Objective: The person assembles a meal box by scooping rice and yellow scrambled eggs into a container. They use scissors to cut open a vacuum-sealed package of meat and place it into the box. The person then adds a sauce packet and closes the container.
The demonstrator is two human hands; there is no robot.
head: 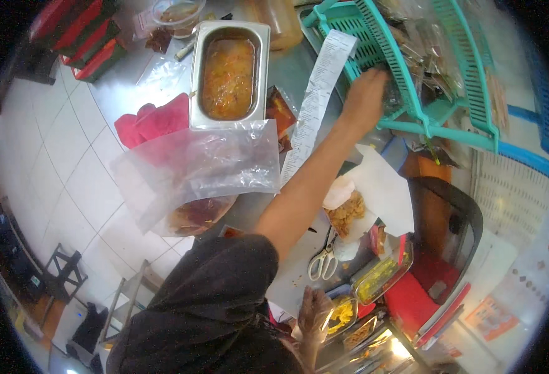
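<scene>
My left hand [365, 96] reaches into a teal plastic basket rack [403, 75], its fingertips hidden among dark packets. A long printed paper slip [316, 100] lies beside that forearm. Near the bottom, my right hand [314, 311], apparently in a clear plastic glove, is beside a container of yellow food [342, 315]; its grip is unclear. Scissors with white handles [323, 265] lie on the metal table. Fried food [346, 212] rests on white paper [382, 191] right of my left forearm. A steel pan of orange-brown sauce [230, 77] stands at the upper middle.
A clear plastic bag [204, 161] lies below the pan, partly over a pink-red cloth [155, 121]. A lidded-looking tray of yellow-green food [384, 276] sits at the lower right. Red-and-black containers [94, 56] stack at the upper left. White floor tiles show at left.
</scene>
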